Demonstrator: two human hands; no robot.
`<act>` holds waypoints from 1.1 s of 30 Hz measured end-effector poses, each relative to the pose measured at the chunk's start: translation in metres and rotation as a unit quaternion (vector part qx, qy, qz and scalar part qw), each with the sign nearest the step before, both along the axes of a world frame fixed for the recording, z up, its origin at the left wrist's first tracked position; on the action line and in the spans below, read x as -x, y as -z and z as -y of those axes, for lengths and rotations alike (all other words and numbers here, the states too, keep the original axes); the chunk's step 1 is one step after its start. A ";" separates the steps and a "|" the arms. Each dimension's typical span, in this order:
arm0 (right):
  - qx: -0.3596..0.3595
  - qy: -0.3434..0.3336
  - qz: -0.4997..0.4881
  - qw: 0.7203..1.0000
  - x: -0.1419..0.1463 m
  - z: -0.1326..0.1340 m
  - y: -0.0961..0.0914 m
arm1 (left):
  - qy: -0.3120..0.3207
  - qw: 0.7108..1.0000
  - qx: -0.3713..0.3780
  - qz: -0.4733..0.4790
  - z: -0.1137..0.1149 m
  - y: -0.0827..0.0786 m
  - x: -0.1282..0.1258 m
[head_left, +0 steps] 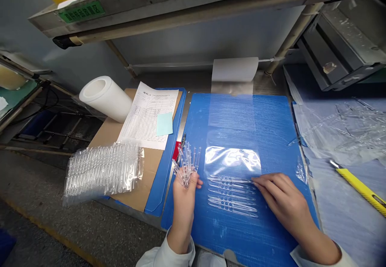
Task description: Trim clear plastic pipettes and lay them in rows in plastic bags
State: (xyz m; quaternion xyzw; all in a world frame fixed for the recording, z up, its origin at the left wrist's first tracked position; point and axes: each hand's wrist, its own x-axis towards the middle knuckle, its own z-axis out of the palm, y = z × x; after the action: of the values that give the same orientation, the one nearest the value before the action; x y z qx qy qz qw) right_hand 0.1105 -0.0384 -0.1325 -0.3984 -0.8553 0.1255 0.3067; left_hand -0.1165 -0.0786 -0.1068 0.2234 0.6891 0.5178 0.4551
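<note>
My left hand (183, 202) is shut on a bunch of clear plastic pipettes (187, 164), their tips fanning upward. My right hand (280, 194) rests on a blue corrugated plastic mat (241, 235), fingers extended. Its fingertips touch the right ends of several clear pipettes (232, 196) lying side by side on the mat. Just above those pipettes, a flat transparent plastic bag (232, 158) lies on the mat, its upper part reaching toward the mat's far edge. The top pipette's end seems to lie against the bag's mouth, though I cannot tell if it is inside.
Left of the mat are a printed form (147, 114) on cardboard, a white film roll (105, 98) and a bagged pipette bundle (102, 174). On the right lie loose plastic bags (343, 130) and a yellow utility knife (358, 186). A steel shelf (181, 5) runs overhead.
</note>
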 end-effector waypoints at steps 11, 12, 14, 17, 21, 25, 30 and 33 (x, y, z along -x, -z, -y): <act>0.005 0.019 0.045 0.999 -0.004 -0.008 0.022 | 0.144 0.988 0.057 0.013 0.002 0.002 0.004; 0.008 0.022 0.043 0.999 -0.002 -0.008 0.019 | 0.171 0.983 0.062 0.003 0.001 0.000 0.003; 0.026 0.020 0.019 0.999 0.005 -0.009 0.010 | 0.225 0.972 0.070 -0.003 -0.001 -0.005 0.000; 0.055 -0.016 -0.036 0.998 0.016 -0.012 -0.004 | 0.279 0.957 0.075 0.012 -0.006 -0.010 -0.006; 0.074 -0.085 -0.048 0.992 0.017 -0.016 -0.014 | 0.272 0.960 0.061 0.035 -0.010 -0.004 -0.006; 0.097 -0.125 -0.020 0.987 0.007 -0.019 -0.012 | 0.220 0.974 0.048 0.028 -0.014 0.003 0.000; 0.101 -0.049 -0.031 0.993 0.007 -0.018 -0.010 | 0.163 0.983 0.058 -0.064 -0.022 0.000 -0.004; 0.130 0.008 -0.031 0.991 0.009 -0.016 -0.010 | 0.153 0.981 0.073 -0.090 -0.025 0.000 -0.010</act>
State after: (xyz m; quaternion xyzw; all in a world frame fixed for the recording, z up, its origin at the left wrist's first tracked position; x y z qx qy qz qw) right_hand 0.1019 -0.0225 -0.1224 -0.4377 -0.8184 0.2454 0.2799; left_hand -0.1063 -0.0535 -0.1067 0.3378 0.7209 0.3678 0.4805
